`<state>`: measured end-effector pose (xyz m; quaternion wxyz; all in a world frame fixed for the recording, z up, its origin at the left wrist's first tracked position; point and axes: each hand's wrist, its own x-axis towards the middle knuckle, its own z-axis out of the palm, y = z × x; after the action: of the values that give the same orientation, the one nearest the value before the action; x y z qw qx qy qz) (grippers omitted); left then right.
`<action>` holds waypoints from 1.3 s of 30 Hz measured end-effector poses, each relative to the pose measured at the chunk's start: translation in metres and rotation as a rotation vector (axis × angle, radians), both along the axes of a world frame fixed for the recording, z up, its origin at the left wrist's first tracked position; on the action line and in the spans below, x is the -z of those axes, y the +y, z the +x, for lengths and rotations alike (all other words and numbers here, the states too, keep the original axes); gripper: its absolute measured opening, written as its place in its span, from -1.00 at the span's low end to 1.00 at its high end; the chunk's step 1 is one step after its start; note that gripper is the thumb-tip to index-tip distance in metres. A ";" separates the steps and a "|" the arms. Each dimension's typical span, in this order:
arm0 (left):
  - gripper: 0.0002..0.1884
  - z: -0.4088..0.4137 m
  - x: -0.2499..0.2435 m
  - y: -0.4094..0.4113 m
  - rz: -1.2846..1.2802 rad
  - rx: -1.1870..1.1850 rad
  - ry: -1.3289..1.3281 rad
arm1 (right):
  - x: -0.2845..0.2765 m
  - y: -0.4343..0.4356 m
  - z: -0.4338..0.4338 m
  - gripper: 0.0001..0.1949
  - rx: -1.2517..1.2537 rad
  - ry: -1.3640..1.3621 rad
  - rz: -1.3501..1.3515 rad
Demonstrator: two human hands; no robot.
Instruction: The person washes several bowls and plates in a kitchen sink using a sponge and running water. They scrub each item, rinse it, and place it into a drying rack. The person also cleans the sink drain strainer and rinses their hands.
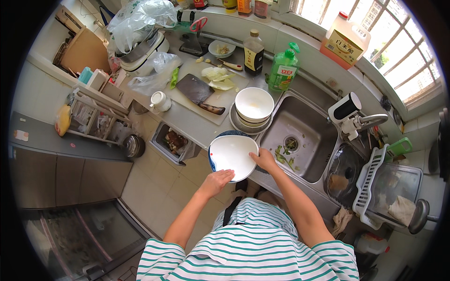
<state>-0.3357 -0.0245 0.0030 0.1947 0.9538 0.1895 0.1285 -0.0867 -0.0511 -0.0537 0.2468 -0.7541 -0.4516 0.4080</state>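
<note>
A white dish (232, 154) with a blue patterned rim showing behind it, perhaps a second dish, is held in front of me near the counter's edge. My right hand (264, 159) grips its right side, thumb over the rim. The fingers of my left hand (218, 181) lie flat on the lower rim; whether the thumb is beneath is hidden. Just beyond stands a stack of white bowls (254, 102) on a metal plate (233, 121). Right of the stack, the steel sink (302, 140) has green vegetable scraps around its drain.
A cleaver (197, 89) lies on the cutting board (214, 117) beside cut cabbage (218, 75). Behind the sink are a green dish soap bottle (284, 72) and the faucet (372, 120). An open waste bin (174, 140) stands below the counter; a white rack (371, 186) is at right.
</note>
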 end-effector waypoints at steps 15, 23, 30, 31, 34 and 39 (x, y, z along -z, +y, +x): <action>-0.49 -0.009 0.028 0.019 0.036 0.028 0.181 | -0.031 0.013 -0.006 -0.47 -0.090 -0.383 -0.186; -0.42 -0.008 0.041 0.007 0.056 -0.104 0.218 | -0.008 0.015 0.027 -0.42 0.109 -0.140 -0.113; -0.10 0.000 0.017 -0.014 -0.365 -0.599 0.029 | 0.058 0.040 0.049 -0.60 0.402 0.074 0.092; -0.03 -0.002 0.026 -0.020 -0.481 -0.719 -0.088 | 0.060 0.048 0.049 -0.63 0.452 0.159 0.104; -0.21 0.009 0.020 -0.022 -1.144 -0.977 -0.289 | 0.055 0.066 0.050 -0.69 0.605 0.658 -0.062; -0.59 0.006 0.047 -0.019 -1.602 -1.066 -0.420 | 0.042 0.086 0.048 -0.73 0.693 0.669 -0.180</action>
<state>-0.3293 -0.0438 -0.0437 0.7296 0.2874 0.5875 0.1999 -0.0383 0.0347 -0.0962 0.4333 -0.7061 -0.0329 0.5591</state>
